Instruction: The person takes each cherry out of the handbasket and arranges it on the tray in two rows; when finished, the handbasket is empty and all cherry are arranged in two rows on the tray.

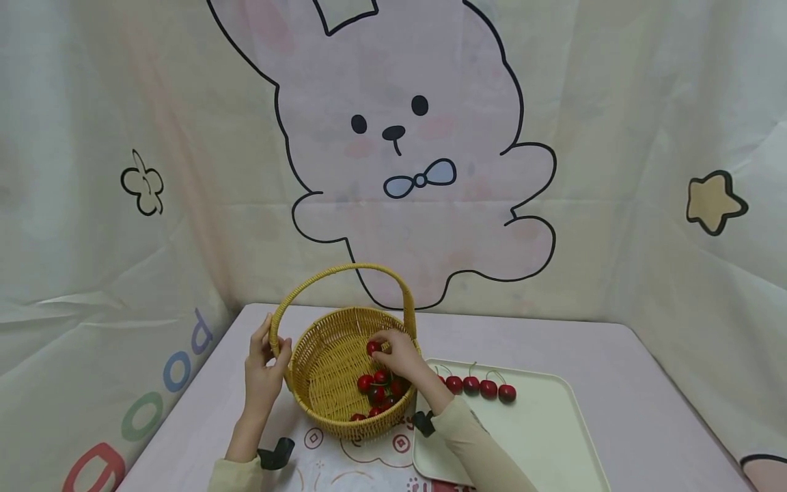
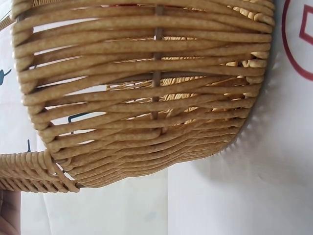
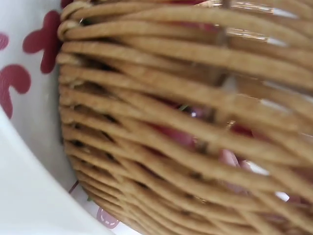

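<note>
Red cherry (image 1: 373,348) juts, pinched, from the right hand (image 1: 401,355) (left hand (image 1: 264,372) grips the basket handle (image 1: 408,304)).

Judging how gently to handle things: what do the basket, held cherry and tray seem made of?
Basket: woven, satiny tan strands; their even roundness suggests plastic rattan, possibly cane.
Held cherry: smooth, shiny red surface; real fruit or plastic, I cannot tell.
Tray: smooth cream; uniform colour and raised rim suggest plastic, perhaps coated metal.
</note>
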Motion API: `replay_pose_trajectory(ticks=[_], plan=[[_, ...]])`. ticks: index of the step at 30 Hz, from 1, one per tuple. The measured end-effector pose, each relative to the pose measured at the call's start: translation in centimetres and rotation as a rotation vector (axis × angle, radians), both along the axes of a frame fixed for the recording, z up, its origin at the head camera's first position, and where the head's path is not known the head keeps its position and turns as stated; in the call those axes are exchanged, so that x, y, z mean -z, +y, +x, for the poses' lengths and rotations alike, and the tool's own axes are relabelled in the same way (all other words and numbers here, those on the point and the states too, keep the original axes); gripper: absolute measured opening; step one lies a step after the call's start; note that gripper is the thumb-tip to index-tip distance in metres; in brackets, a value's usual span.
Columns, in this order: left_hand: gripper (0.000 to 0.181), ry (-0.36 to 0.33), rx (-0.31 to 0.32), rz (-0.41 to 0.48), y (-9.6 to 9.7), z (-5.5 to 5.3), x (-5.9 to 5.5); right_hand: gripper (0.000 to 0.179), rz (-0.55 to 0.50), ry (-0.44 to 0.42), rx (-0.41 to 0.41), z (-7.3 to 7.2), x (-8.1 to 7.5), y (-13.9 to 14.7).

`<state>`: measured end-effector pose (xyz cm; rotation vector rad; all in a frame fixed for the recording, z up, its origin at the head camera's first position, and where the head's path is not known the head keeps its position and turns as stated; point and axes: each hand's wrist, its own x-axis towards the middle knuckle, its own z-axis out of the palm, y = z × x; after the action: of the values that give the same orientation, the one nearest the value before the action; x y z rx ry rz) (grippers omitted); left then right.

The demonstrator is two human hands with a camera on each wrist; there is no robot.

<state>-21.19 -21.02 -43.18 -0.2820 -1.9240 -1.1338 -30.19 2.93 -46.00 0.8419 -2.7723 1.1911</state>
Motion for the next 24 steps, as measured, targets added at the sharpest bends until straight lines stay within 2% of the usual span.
replay_pose_trajectory(ticks=[10,24], plan=[[0.058,0.005,-0.003,-0.003,0.0,0.0,0.1,0.03,-0.114,-0.019,0.029,1.0,-0.8,0.6],[0.059,0.033,0.006,-0.02,-0.1,-0.1,0.0,0.033,-0.121,0.02,0.084,2.9,-2.4,2.3]])
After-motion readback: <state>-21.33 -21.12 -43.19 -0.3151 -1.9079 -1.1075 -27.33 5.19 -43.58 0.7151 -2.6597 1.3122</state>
